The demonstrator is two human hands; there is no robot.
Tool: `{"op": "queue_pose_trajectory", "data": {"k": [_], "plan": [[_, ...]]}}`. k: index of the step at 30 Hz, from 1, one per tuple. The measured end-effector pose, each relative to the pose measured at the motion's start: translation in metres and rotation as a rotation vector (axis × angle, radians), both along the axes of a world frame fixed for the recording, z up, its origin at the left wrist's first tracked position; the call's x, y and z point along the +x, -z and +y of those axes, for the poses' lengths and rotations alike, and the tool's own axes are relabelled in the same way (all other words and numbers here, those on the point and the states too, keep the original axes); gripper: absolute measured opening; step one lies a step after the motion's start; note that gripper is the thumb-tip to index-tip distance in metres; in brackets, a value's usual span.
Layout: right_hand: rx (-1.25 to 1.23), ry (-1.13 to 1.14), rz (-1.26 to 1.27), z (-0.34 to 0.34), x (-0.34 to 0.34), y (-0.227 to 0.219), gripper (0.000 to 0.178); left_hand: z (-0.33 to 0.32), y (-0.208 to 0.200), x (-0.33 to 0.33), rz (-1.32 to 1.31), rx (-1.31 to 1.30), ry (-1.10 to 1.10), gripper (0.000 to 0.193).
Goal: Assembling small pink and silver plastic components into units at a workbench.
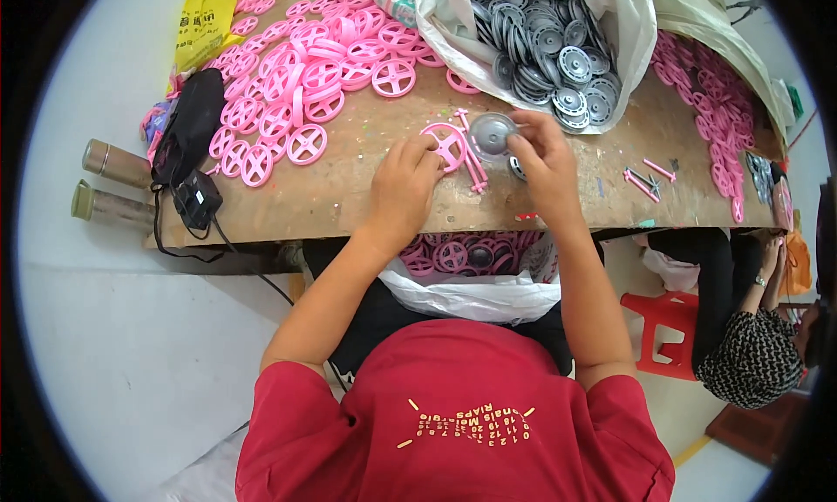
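Over the near part of the workbench, my left hand (406, 188) is closed on the edge of a pink spoked wheel ring (451, 150). My right hand (551, 163) pinches a round grey plastic disc (491, 133) between thumb and fingers, just right of that ring. A few thin pink rods (477, 176) lie on the wood between and below the two parts. Partly covered by my right hand, another small grey disc (516, 169) rests on the bench.
Many pink wheel rings (307, 144) are heaped at the left. A white sack (629, 48) of grey discs stands at the back. More pink parts (724, 144) lie at right. An open bag (471, 303) sits below the edge. A person (751, 354) sits at right.
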State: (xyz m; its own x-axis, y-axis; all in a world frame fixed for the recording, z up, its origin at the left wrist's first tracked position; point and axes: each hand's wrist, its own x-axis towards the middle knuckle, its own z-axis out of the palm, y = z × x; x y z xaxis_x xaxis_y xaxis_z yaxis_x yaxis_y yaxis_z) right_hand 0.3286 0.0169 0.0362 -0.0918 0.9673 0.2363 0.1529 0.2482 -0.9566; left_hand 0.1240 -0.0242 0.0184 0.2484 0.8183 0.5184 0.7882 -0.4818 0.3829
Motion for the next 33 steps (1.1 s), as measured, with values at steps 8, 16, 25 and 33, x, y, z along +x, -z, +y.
{"op": "queue_pose_trajectory", "data": {"k": [8, 16, 25, 33], "plan": [[0.085, -0.047, -0.313, 0.015, -0.038, 0.005, 0.025, -0.001, 0.005, 0.002, -0.134, 0.079, -0.095, 0.014], [0.055, -0.037, -0.139, 0.005, -0.034, 0.005, 0.024, 0.008, 0.007, -0.006, -0.302, -0.075, -0.057, 0.023], [0.386, 0.114, -0.445, -0.009, -0.017, 0.006, 0.025, 0.017, -0.002, 0.006, -0.467, -0.316, -0.184, 0.039], [0.023, 0.074, -0.003, -0.018, -0.012, 0.007, 0.027, 0.005, -0.009, 0.011, -1.133, -0.775, 0.134, 0.049]]}}
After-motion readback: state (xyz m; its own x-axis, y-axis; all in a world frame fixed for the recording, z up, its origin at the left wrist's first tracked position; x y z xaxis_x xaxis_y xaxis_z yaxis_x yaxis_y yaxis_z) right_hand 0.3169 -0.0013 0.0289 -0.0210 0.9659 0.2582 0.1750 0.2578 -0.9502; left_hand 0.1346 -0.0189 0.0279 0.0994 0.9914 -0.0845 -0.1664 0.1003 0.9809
